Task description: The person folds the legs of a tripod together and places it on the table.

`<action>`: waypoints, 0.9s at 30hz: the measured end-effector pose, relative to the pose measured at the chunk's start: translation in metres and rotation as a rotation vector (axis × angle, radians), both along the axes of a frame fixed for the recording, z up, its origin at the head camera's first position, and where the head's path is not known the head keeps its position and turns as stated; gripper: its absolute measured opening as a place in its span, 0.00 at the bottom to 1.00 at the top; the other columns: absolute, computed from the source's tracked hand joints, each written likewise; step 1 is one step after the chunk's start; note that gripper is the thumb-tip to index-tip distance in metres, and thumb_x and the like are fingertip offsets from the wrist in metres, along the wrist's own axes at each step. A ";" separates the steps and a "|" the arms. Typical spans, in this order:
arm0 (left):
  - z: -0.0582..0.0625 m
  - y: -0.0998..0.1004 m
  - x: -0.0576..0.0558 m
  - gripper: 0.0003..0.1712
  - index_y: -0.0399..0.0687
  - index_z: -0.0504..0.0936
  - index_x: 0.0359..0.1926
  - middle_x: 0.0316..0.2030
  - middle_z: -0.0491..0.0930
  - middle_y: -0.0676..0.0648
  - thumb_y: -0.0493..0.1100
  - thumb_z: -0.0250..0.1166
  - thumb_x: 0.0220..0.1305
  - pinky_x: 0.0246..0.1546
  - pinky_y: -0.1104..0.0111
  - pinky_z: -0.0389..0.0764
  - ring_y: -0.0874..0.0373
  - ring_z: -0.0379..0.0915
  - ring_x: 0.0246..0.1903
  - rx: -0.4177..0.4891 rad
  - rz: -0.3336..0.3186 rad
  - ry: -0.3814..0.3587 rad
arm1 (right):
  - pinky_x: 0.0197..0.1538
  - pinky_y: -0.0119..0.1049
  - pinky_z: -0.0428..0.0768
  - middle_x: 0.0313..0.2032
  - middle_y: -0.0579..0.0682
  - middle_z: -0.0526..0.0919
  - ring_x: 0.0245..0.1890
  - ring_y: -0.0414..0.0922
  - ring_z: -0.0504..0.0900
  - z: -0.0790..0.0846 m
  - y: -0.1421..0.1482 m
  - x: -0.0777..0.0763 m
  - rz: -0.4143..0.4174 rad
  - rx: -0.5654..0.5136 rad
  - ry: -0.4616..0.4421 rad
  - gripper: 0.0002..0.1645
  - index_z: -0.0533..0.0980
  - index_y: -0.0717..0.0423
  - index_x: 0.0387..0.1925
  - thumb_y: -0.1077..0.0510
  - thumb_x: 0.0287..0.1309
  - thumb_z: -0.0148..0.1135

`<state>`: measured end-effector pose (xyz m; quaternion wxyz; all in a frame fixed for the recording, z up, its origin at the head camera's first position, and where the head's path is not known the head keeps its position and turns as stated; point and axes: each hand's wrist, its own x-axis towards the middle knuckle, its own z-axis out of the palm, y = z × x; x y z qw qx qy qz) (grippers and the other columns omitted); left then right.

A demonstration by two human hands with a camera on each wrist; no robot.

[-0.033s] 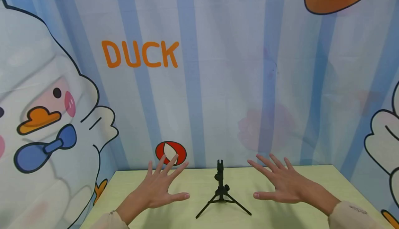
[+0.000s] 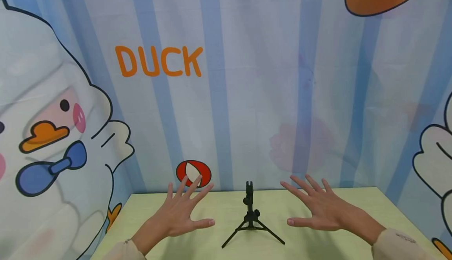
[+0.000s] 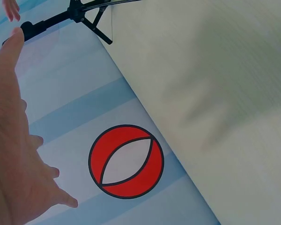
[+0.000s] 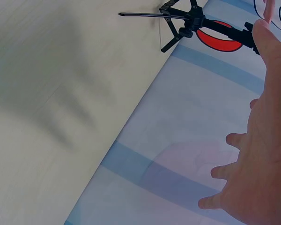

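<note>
A small black tripod stand (image 2: 250, 215) stands upright on the pale yellow table (image 2: 212, 248), legs spread and a short forked post on top. To its left, my left hand (image 2: 178, 215) is held over the table, palm down, with fingers and thumb spread. On the other side, my right hand (image 2: 323, 211) mirrors it, fingers spread and thumb pointing at the stand. Neither hand holds anything, and both are apart from the stand. Shadows of spread fingers fall on the tabletop in both wrist views, where the stand (image 3: 77, 11) shows near the top.
Behind the table hangs a blue and white striped cloth (image 2: 257, 75) with printed ducks, the word DUCK (image 2: 159, 61) and a red and white ball (image 2: 181, 172). The cloth runs along the table's back edge and both sides. Light sleeves (image 2: 399, 244) cover the forearms.
</note>
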<state>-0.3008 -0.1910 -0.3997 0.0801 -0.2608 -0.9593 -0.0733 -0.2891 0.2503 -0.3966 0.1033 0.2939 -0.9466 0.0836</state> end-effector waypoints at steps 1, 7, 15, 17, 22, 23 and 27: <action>0.000 0.000 0.000 0.53 0.75 0.52 0.82 0.83 0.43 0.49 0.84 0.53 0.61 0.66 0.21 0.38 0.31 0.33 0.79 -0.001 -0.001 0.001 | 0.63 0.85 0.51 0.80 0.53 0.56 0.74 0.74 0.57 0.000 0.000 0.000 0.000 -0.001 -0.003 0.53 0.51 0.29 0.82 0.21 0.63 0.56; -0.001 -0.001 -0.001 0.53 0.75 0.52 0.82 0.83 0.43 0.48 0.83 0.54 0.62 0.66 0.21 0.40 0.31 0.34 0.79 -0.009 0.002 0.001 | 0.63 0.85 0.50 0.80 0.53 0.56 0.74 0.73 0.56 -0.001 0.002 0.000 -0.004 -0.002 -0.023 0.53 0.51 0.29 0.82 0.20 0.63 0.54; 0.008 0.002 -0.005 0.52 0.76 0.50 0.82 0.83 0.44 0.47 0.83 0.54 0.62 0.67 0.22 0.43 0.30 0.35 0.78 -0.008 0.004 0.037 | 0.63 0.85 0.51 0.79 0.55 0.57 0.73 0.74 0.57 0.002 0.002 -0.002 -0.002 -0.010 -0.034 0.52 0.53 0.32 0.82 0.22 0.64 0.55; 0.011 0.004 -0.006 0.53 0.76 0.49 0.83 0.83 0.44 0.47 0.83 0.53 0.62 0.67 0.23 0.44 0.31 0.35 0.79 0.001 -0.001 0.046 | 0.63 0.85 0.52 0.79 0.55 0.57 0.73 0.74 0.57 0.003 0.001 -0.002 0.000 -0.014 -0.047 0.52 0.53 0.33 0.82 0.22 0.65 0.55; 0.014 0.009 -0.009 0.53 0.74 0.49 0.83 0.82 0.48 0.46 0.82 0.53 0.63 0.70 0.28 0.50 0.32 0.38 0.79 0.033 -0.032 0.076 | 0.62 0.83 0.57 0.78 0.56 0.59 0.72 0.73 0.60 0.004 -0.001 -0.006 0.014 -0.032 -0.054 0.51 0.52 0.32 0.82 0.22 0.66 0.54; 0.014 0.011 -0.009 0.53 0.74 0.49 0.83 0.82 0.49 0.45 0.81 0.54 0.64 0.70 0.29 0.51 0.32 0.39 0.79 0.043 -0.040 0.083 | 0.62 0.82 0.59 0.78 0.56 0.59 0.72 0.72 0.61 0.004 -0.002 -0.007 0.021 -0.040 -0.050 0.51 0.52 0.32 0.82 0.23 0.66 0.55; 0.013 0.018 -0.009 0.51 0.74 0.50 0.83 0.81 0.50 0.47 0.78 0.57 0.66 0.69 0.31 0.59 0.34 0.44 0.78 0.113 -0.072 0.098 | 0.62 0.77 0.65 0.77 0.55 0.61 0.72 0.67 0.64 0.003 -0.006 -0.012 0.051 -0.095 -0.042 0.49 0.52 0.30 0.82 0.25 0.67 0.56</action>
